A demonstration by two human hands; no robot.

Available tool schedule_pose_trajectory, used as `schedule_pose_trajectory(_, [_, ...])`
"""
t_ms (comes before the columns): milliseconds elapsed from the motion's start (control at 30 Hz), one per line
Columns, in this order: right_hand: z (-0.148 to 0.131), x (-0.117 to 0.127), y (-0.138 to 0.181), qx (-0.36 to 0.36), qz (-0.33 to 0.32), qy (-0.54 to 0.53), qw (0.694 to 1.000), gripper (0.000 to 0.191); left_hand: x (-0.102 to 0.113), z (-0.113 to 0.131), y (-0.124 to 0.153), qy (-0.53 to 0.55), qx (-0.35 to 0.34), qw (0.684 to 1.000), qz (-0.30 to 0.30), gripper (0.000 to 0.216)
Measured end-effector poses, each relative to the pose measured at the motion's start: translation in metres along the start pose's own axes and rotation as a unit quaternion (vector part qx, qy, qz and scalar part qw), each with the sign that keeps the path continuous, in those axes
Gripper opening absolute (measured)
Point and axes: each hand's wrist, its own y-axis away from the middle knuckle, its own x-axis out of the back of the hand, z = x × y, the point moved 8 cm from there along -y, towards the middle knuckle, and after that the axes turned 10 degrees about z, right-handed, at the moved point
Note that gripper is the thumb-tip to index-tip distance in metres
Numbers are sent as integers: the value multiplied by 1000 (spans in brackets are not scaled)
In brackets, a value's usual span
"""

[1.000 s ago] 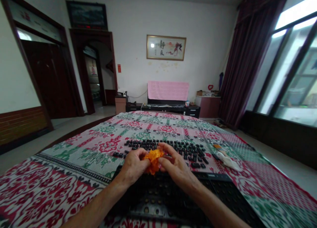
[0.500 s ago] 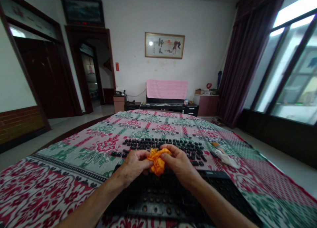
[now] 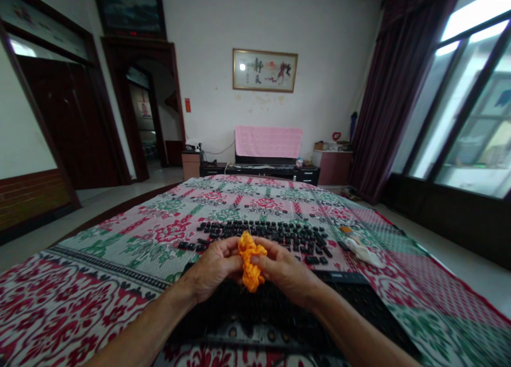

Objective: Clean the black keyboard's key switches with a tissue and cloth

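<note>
A crumpled orange cloth [image 3: 251, 263] is pinched between my two hands, above the near part of the keyboard. My left hand [image 3: 215, 266] grips its left side, thumb and fingers closed. From the right, my right hand [image 3: 285, 268] closes on the same cloth. Beneath my hands lies a black keyboard base [image 3: 359, 295] with its key sockets bare; my hands and forearms hide much of it. Several loose black keycaps [image 3: 287, 233] lie in rows just beyond the base, some hidden behind my fingers.
A patterned red, green and white cloth [image 3: 167, 231] covers the table. Right of the keycaps lie a crumpled white cloth [image 3: 365, 252] and a small orange-tipped item [image 3: 346, 230]. Across the room, a pink cloth [image 3: 268, 141] drapes something on a low black cabinet [image 3: 309, 175].
The orange cloth has been bunched into a narrower, taller shape. My hands have drawn closer together around it, with the right hand moving slightly left and down.
</note>
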Motion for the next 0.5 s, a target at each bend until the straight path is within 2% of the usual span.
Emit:
schedule_pose_trajectory(100, [9,-5,2,-43,-24,-22,999,36,2,3,0,-29,-15,999,8,24])
schedule_pose_trajectory(200, [13,0,0,-37,8,1,999,36,10,6,-3,-72,-45,995,45,19])
schedule_pose_trajectory(300, [0,13,-5,74,86,79,990,37,18,6,-7,-117,-64,987,91,15])
schedule_pose_trajectory(400, [-25,22,0,230,155,199,940,22,25,3,-10,-146,-58,981,113,17])
schedule_pose_trajectory(467, [-35,30,1,259,193,229,919,16,31,3,-12,-151,-54,978,135,20])
schedule_pose_trajectory(500, [-36,37,0,244,211,219,921,18,35,3,-13,-147,-51,977,148,22])
